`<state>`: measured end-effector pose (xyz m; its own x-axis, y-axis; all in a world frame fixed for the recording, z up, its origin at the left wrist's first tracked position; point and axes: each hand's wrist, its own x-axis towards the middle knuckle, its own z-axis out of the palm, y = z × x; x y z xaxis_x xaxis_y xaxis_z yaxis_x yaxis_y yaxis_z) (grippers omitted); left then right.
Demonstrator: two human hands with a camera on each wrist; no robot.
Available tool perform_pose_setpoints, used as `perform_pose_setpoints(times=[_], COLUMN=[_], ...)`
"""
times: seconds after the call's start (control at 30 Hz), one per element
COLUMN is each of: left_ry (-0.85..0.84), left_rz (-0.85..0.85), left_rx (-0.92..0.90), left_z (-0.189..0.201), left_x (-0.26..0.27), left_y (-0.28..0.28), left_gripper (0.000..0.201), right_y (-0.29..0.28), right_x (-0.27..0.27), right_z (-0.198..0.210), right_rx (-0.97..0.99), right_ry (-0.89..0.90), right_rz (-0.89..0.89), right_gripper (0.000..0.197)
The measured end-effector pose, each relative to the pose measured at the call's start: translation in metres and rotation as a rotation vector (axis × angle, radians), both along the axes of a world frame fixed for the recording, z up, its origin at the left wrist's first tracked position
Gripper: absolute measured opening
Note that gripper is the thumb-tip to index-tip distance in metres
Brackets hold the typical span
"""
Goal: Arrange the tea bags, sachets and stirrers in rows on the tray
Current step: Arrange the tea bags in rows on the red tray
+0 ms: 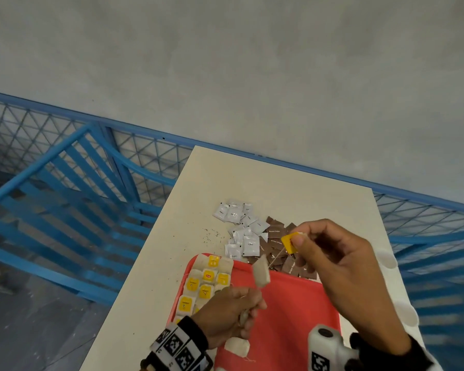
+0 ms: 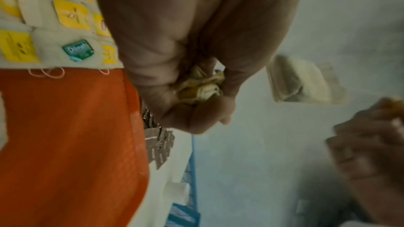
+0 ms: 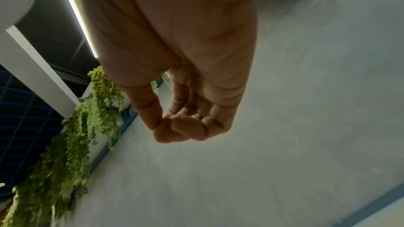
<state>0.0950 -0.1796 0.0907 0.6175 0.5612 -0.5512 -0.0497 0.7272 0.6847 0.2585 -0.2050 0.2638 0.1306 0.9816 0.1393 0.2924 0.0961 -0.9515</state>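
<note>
A red tray (image 1: pixel 292 303) lies on the cream table (image 1: pixel 156 290). Tea bags with yellow tags (image 1: pixel 206 285) sit in rows along its left side. My right hand (image 1: pixel 330 253) pinches a yellow tag (image 1: pixel 288 242); from it a tea bag (image 1: pixel 261 271) hangs on a string above the tray. My left hand (image 1: pixel 233 309) is lower, over the tray, and grips a bunch of tea bags (image 2: pixel 201 85). One more tea bag (image 1: pixel 237 348) dangles below that hand. White sachets (image 1: pixel 241 228) and brown sachets (image 1: pixel 284 253) lie heaped beyond the tray.
Loose tea grains (image 1: pixel 212 234) are scattered on the table left of the sachets. A blue metal railing with mesh (image 1: pixel 91 162) runs behind and to the left of the table. A grey wall (image 1: pixel 252 76) stands behind it.
</note>
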Motion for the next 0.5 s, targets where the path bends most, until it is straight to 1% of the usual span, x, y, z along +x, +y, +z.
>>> perform_pose_setpoints(times=[0.07, 0.13, 0.2, 0.23, 0.27, 0.3, 0.33, 0.37, 0.43, 0.47, 0.5], left_ry=[0.090, 0.192, 0.258, 0.287, 0.315, 0.342, 0.348, 0.342, 0.312, 0.302, 0.285], left_rz=[0.025, 0.104, 0.145, 0.146, 0.143, 0.141, 0.141, 0.135, 0.071, 0.012, -0.058], left_rx=[0.105, 0.210, 0.362, 0.467, 0.594, 0.720, 0.804, 0.862, 0.954, 0.983, 0.992], left_z=[-0.001, 0.006, 0.025, 0.036, 0.046, 0.057, 0.067, 0.074, 0.081, 0.082, 0.084], left_x=[0.000, 0.000, 0.002, 0.004, 0.007, 0.010, 0.014, 0.018, 0.024, 0.027, 0.029], left_y=[0.002, 0.008, 0.016, 0.020, 0.023, 0.026, 0.029, 0.031, 0.034, 0.035, 0.035], left_gripper=[0.028, 0.034, 0.044, 0.047, 0.043, 0.034, 0.020, 0.015, 0.049, 0.060, 0.062], right_y=[0.000, 0.002, 0.004, 0.005, 0.006, 0.007, 0.008, 0.009, 0.011, 0.011, 0.012], right_x=[0.007, 0.017, 0.028, 0.033, 0.038, 0.041, 0.043, 0.044, 0.043, 0.043, 0.043], right_z=[0.004, 0.002, -0.002, -0.003, -0.003, -0.003, -0.001, 0.000, 0.004, 0.006, 0.008], right_rx=[-0.010, -0.027, -0.028, -0.026, -0.026, -0.030, -0.036, -0.040, -0.038, -0.035, -0.030], right_ry=[-0.055, -0.180, -0.294, -0.326, -0.354, -0.376, -0.388, -0.390, -0.378, -0.374, -0.379], right_rz=[-0.015, -0.029, -0.070, -0.089, -0.103, -0.108, -0.104, -0.088, -0.035, -0.015, -0.004], right_gripper=[0.006, 0.007, 0.010, 0.012, 0.012, 0.011, 0.010, 0.010, 0.010, 0.012, 0.013])
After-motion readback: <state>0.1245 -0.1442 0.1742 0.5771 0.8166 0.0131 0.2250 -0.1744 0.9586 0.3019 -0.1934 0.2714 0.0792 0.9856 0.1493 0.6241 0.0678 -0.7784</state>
